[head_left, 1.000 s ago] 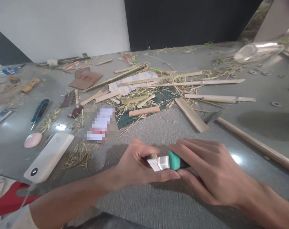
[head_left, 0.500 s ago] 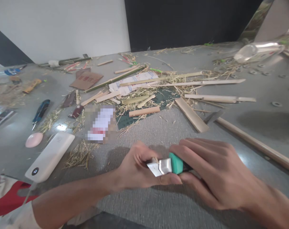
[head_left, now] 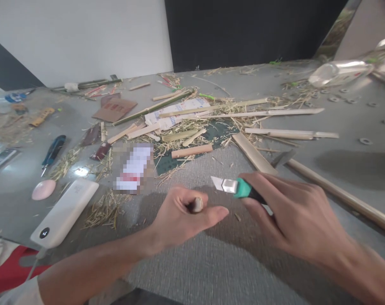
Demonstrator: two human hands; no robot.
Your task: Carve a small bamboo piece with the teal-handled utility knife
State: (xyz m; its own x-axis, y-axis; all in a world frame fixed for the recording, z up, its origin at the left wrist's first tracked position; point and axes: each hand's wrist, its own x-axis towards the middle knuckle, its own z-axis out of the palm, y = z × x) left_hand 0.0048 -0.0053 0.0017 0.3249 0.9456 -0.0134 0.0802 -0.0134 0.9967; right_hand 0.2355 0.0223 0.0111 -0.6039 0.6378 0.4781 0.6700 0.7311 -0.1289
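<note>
My left hand (head_left: 182, 216) is curled around a small pale stick (head_left: 197, 205), of which only the end shows; the thumb points out to the right. My right hand (head_left: 288, 207) grips a utility knife (head_left: 243, 188) with a green and black handle. The knife's bare blade points left, above and to the right of my left hand, touching nothing. Beyond the hands, a short wood strip (head_left: 191, 151) and a wider flat strip (head_left: 254, 153) lie among shavings.
At the left are a white power bank (head_left: 65, 214), a pink oval object (head_left: 43, 189) and a blue screwdriver (head_left: 54, 150). A long-handled tool (head_left: 341, 192) lies at the right. A clear bottle (head_left: 340, 73) and metal washers (head_left: 365, 141) are further back.
My right hand has lifted the knife up and away from my left hand. The stick's end now shows in my left hand, and the left thumb has moved off the blade area.
</note>
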